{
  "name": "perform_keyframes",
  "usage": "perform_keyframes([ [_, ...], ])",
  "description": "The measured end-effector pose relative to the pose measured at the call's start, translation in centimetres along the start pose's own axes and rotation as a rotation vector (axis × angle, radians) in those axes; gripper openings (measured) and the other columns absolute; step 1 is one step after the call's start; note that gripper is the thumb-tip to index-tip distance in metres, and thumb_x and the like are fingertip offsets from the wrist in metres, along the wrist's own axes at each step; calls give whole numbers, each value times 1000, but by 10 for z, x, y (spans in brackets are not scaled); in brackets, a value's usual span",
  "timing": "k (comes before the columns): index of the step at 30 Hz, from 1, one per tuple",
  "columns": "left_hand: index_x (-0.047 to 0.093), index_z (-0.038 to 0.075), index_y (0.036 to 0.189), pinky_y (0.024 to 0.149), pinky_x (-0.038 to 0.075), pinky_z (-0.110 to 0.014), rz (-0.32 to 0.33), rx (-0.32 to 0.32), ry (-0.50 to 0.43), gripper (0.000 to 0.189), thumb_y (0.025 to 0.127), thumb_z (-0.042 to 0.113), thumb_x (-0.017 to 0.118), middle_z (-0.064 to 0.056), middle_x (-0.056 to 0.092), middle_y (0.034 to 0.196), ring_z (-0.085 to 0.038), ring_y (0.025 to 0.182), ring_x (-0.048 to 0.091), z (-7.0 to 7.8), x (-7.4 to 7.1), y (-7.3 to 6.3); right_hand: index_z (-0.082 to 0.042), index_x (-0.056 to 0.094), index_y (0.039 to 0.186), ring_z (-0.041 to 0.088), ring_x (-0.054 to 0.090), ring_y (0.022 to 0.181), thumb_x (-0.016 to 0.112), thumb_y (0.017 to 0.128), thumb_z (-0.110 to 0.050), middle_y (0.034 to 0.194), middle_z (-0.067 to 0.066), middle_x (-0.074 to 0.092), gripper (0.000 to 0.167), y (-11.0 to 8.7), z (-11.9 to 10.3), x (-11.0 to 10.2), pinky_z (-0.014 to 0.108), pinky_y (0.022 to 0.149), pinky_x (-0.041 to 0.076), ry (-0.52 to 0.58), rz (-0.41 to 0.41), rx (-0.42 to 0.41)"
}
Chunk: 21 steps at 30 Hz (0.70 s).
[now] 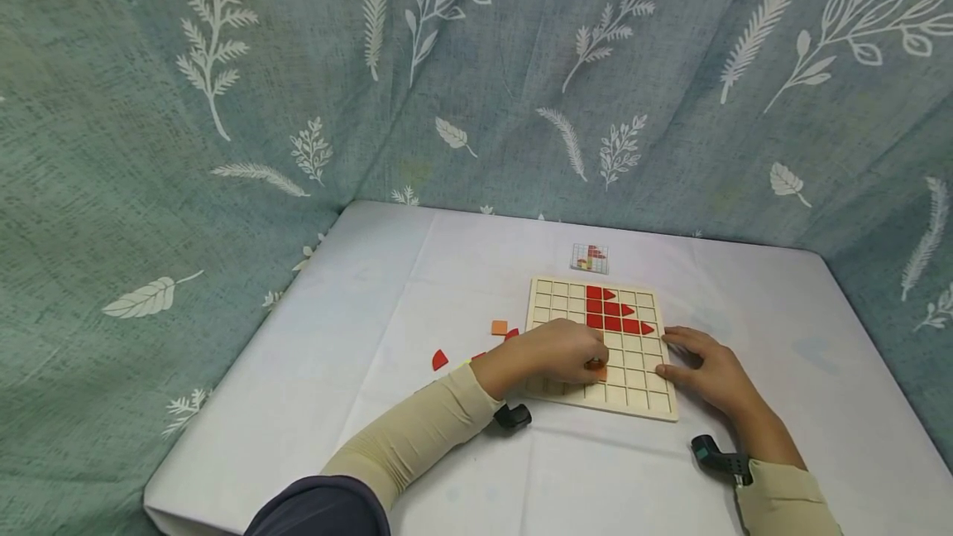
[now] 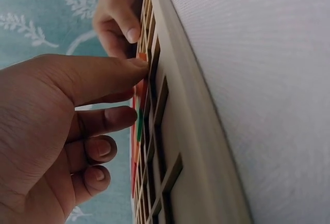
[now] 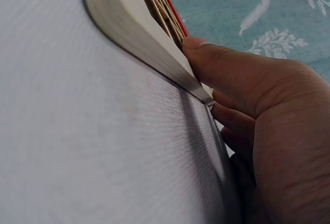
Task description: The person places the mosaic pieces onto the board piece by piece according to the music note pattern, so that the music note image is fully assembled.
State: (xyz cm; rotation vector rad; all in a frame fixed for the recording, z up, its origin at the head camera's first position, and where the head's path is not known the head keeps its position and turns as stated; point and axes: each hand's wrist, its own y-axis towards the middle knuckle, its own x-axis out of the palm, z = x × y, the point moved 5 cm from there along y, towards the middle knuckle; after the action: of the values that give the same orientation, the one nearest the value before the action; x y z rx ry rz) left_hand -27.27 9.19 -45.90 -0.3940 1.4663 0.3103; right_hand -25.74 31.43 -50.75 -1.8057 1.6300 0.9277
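Observation:
A pale wooden grid board [image 1: 636, 399] lies on the white table. Over its middle, my left hand [image 1: 569, 350] pinches a small orange tile [image 2: 140, 87] between thumb and fingers, close against the grid. Another bit of orange tile [image 1: 601, 374] shows beside the fingertips. Three rows of red squares, each tipped with a pointed red piece [image 1: 646, 328], fill part of the upper grid. A green piece [image 2: 139, 121] shows by the left fingers in the left wrist view. My right hand [image 1: 707, 370] holds the board's right edge, thumb [image 3: 196, 42] on the rim, other fingers along its side.
Behind the board lies a small pattern card [image 1: 590, 258]. Left of the board are an orange square [image 1: 500, 327], a red quarter-round piece [image 1: 440, 360] and more pieces partly hidden by the left forearm. A leaf-patterned curtain [image 1: 476, 89] rises behind the table.

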Motion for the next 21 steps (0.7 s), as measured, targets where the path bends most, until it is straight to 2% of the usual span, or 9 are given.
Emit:
perform_keyframes([
  [9, 70, 28, 93, 57, 38, -20, 2, 32, 12, 7, 91, 32, 64, 12, 48, 80, -2, 67, 46, 6, -3, 4, -2, 58, 133, 45, 33, 134, 77, 78, -50, 144, 19, 44, 75, -1, -2, 0, 61, 104, 26, 5, -2, -5],
  [16, 71, 27, 90, 58, 39, -21, -24, 17, 29, 9, 91, 35, 66, 12, 48, 82, -2, 68, 47, 6, 0, 5, -2, 58, 133, 45, 33, 134, 77, 78, -49, 144, 19, 44, 75, 0, 0, 1, 61, 104, 26, 3, -1, -6],
  [21, 73, 28, 94, 57, 39, -21, -20, 18, 21, 10, 92, 35, 66, 12, 49, 82, -1, 68, 47, 5, 0, 4, -3, 58, 133, 45, 33, 134, 78, 78, -50, 143, 19, 44, 75, 0, 1, 0, 62, 104, 25, 2, 4, -2],
])
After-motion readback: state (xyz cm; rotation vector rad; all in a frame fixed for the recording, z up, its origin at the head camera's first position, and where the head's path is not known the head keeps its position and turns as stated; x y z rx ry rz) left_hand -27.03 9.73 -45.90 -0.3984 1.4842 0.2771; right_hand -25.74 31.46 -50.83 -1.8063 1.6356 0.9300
